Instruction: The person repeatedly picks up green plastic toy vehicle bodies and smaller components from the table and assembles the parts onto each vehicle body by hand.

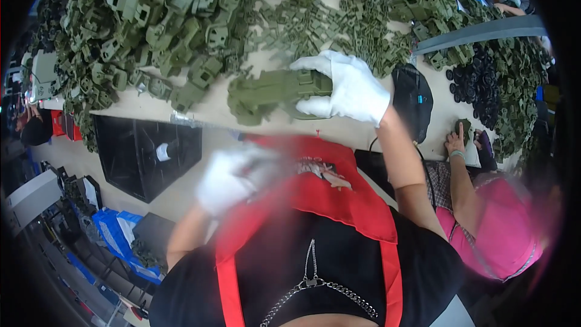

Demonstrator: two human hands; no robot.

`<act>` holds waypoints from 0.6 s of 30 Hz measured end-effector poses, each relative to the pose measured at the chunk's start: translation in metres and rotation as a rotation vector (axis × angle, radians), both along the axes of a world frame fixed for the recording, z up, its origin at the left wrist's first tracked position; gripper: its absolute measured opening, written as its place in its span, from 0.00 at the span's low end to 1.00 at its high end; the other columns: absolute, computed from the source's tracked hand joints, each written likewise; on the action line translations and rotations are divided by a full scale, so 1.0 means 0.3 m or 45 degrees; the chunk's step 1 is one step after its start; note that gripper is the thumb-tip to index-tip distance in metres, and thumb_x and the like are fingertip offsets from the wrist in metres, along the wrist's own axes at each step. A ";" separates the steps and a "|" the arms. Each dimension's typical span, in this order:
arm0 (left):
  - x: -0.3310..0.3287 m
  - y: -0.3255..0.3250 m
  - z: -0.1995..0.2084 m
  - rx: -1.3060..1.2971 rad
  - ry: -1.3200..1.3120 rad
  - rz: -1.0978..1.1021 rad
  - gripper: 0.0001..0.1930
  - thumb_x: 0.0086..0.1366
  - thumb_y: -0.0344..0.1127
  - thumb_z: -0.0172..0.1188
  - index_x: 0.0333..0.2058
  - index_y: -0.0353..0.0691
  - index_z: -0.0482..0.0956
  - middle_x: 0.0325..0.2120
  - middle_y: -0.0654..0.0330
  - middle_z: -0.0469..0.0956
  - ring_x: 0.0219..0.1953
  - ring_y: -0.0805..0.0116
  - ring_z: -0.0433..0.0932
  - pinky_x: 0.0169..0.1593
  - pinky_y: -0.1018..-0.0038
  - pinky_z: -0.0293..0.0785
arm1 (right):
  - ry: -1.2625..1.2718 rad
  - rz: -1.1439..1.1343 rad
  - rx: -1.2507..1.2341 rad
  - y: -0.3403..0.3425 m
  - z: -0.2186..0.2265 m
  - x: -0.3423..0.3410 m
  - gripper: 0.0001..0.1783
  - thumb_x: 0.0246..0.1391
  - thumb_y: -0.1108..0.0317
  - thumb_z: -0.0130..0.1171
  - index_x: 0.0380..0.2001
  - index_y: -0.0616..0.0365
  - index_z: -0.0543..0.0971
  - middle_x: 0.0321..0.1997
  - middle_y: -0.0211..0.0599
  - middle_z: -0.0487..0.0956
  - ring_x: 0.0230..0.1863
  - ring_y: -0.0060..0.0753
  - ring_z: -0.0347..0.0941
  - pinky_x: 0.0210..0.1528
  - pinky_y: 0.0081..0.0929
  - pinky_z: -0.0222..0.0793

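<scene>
My right hand (354, 89), in a white glove, is closed around one end of an olive-green plastic toy vehicle (269, 92). The vehicle is at the table's near edge, its far-left end slightly blurred. My left hand (233, 175), also white-gloved, is off the table in front of the red apron (339, 178). Motion smears its fingers, so whether it holds anything is unclear. Beyond the vehicle, small green plastic parts (302, 27) are strewn across the table.
Green vehicle shells (181, 24) are heaped at the far left. A black device (413, 100) with a cable stands right of my hand, near black wheels (478, 85) and a grey strip (478, 35). A co-worker in pink (505, 224) sits at the right. A black crate (145, 154) is below left.
</scene>
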State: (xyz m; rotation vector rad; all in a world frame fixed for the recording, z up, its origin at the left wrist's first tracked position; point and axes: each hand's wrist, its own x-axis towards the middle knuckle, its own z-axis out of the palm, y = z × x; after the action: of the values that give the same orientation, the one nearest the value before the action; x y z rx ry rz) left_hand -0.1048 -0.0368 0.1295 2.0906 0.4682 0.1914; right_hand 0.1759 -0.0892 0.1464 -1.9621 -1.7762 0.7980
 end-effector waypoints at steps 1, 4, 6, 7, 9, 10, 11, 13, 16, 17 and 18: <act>0.020 0.002 0.102 -0.199 -0.006 0.318 0.24 0.49 0.33 0.69 0.47 0.38 0.76 0.31 0.54 0.82 0.37 0.62 0.82 0.45 0.69 0.77 | 0.011 0.019 -0.027 -0.024 0.023 -0.027 0.34 0.34 0.49 0.70 0.49 0.48 0.77 0.42 0.39 0.79 0.45 0.42 0.75 0.50 0.36 0.70; 0.171 0.129 0.165 0.375 0.161 0.248 0.38 0.40 0.39 0.76 0.51 0.30 0.72 0.44 0.51 0.78 0.47 0.66 0.77 0.53 0.71 0.70 | 0.154 0.222 0.020 -0.016 0.041 -0.083 0.37 0.33 0.42 0.65 0.49 0.46 0.78 0.41 0.47 0.77 0.45 0.51 0.74 0.51 0.41 0.69; 0.197 0.124 0.097 -0.568 0.375 0.048 0.39 0.40 0.40 0.76 0.50 0.29 0.72 0.44 0.51 0.77 0.46 0.69 0.75 0.53 0.72 0.70 | 0.181 0.243 -0.001 -0.012 0.060 -0.096 0.37 0.35 0.48 0.68 0.51 0.51 0.77 0.45 0.44 0.78 0.49 0.43 0.74 0.54 0.34 0.67; 0.179 0.092 0.033 -0.557 0.340 0.151 0.39 0.40 0.40 0.76 0.50 0.28 0.72 0.43 0.52 0.77 0.45 0.70 0.75 0.53 0.72 0.70 | 0.179 0.251 -0.003 -0.022 0.032 -0.078 0.37 0.35 0.48 0.68 0.51 0.51 0.77 0.45 0.44 0.78 0.49 0.43 0.74 0.54 0.34 0.67; 0.152 0.044 0.007 -0.438 0.286 0.255 0.37 0.41 0.40 0.75 0.50 0.28 0.72 0.43 0.53 0.77 0.44 0.68 0.76 0.53 0.72 0.70 | 1.079 0.070 -0.060 -0.085 -0.067 -0.044 0.34 0.41 0.61 0.69 0.54 0.58 0.75 0.51 0.41 0.78 0.53 0.34 0.72 0.58 0.29 0.65; 0.150 0.023 -0.004 -0.358 0.294 0.272 0.37 0.41 0.41 0.75 0.49 0.28 0.72 0.44 0.51 0.76 0.45 0.65 0.77 0.53 0.71 0.70 | 1.080 0.070 -0.078 -0.099 -0.077 -0.058 0.34 0.41 0.61 0.69 0.54 0.58 0.75 0.51 0.41 0.78 0.53 0.34 0.72 0.58 0.29 0.65; 0.159 0.009 -0.003 -0.373 0.296 0.277 0.37 0.41 0.41 0.75 0.49 0.28 0.72 0.44 0.51 0.76 0.45 0.65 0.77 0.53 0.71 0.70 | 1.161 -0.035 -0.121 -0.116 -0.081 -0.083 0.33 0.42 0.66 0.69 0.55 0.60 0.73 0.53 0.40 0.77 0.54 0.31 0.71 0.59 0.27 0.63; 0.175 -0.006 0.008 -0.034 0.421 0.265 0.37 0.45 0.54 0.67 0.50 0.35 0.74 0.48 0.49 0.74 0.48 0.49 0.75 0.53 0.61 0.69 | 1.241 -0.156 -0.133 -0.134 -0.102 -0.100 0.34 0.43 0.73 0.68 0.57 0.62 0.71 0.55 0.40 0.76 0.55 0.30 0.70 0.60 0.27 0.62; 0.161 -0.018 -0.020 0.004 0.322 0.248 0.37 0.45 0.55 0.67 0.50 0.35 0.74 0.47 0.49 0.74 0.46 0.49 0.76 0.53 0.61 0.69 | 1.476 -0.166 -0.227 -0.155 -0.115 -0.076 0.41 0.39 0.79 0.69 0.60 0.66 0.67 0.60 0.42 0.73 0.59 0.30 0.68 0.63 0.29 0.60; 0.160 -0.016 -0.020 -0.002 0.325 0.246 0.37 0.45 0.55 0.67 0.50 0.35 0.74 0.47 0.49 0.74 0.46 0.49 0.76 0.53 0.61 0.69 | 1.479 -0.171 -0.232 -0.156 -0.109 -0.080 0.41 0.39 0.79 0.69 0.60 0.66 0.67 0.60 0.42 0.73 0.59 0.30 0.68 0.63 0.29 0.60; 0.161 -0.010 -0.017 -0.041 0.320 0.238 0.37 0.45 0.55 0.67 0.50 0.35 0.74 0.46 0.49 0.74 0.46 0.49 0.76 0.53 0.61 0.69 | 1.537 -0.215 -0.260 -0.154 -0.096 -0.086 0.42 0.38 0.79 0.69 0.61 0.66 0.66 0.59 0.43 0.73 0.59 0.30 0.68 0.63 0.29 0.61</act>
State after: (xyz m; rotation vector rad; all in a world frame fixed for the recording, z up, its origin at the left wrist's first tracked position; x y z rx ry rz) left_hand -0.0565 -0.0398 0.1245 2.0477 0.8141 0.0285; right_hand 0.1500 -0.1355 0.1176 -1.1679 -0.8007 1.6478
